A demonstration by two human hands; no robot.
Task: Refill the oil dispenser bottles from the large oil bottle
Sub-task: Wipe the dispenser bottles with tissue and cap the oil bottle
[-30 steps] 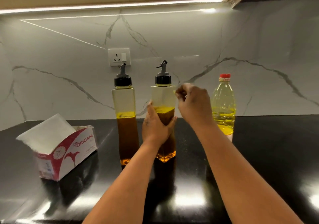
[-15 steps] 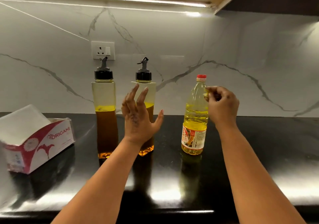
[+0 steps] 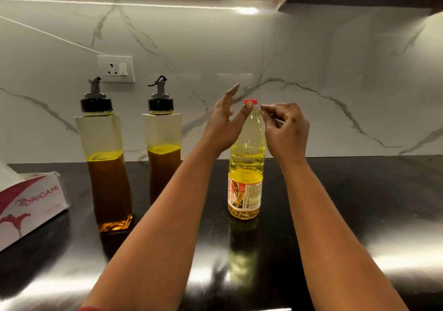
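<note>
Your left hand (image 3: 225,123) is raised just left of the large oil bottle (image 3: 245,174), fingers straight and spread, the thumb tip up against the bottle's red cap (image 3: 250,101); whether it actually touches the cap is hard to tell. Your right hand (image 3: 286,128) hangs just right of the bottle's neck with its fingers loosely curled; the forefinger and thumb come together near the shoulder of the bottle, and you cannot tell from this view whether they pinch anything or merely brush the plastic.

The large oil bottle stands upright on the black countertop (image 3: 359,202), toward the back edge and roughly at the middle of its width. It is clear, about half full of pale yellow oil, with a printed label round its lower part, and the cap is on.

To its left, also near the back edge, stand the two dispenser bottles. The nearer one to you, the left dispenser bottle (image 3: 105,164), and the right dispenser bottle (image 3: 163,152) both stand upright, well apart from each other, each with a black collar and a grey pour spout on top. Each holds dark amber oil up to about its middle. Your left forearm crosses in front of the base of the right one.

At the counter's left edge lies a white and red tissue box (image 3: 28,205). On the marble backsplash behind the dispensers sits a white wall socket (image 3: 116,69).
</note>
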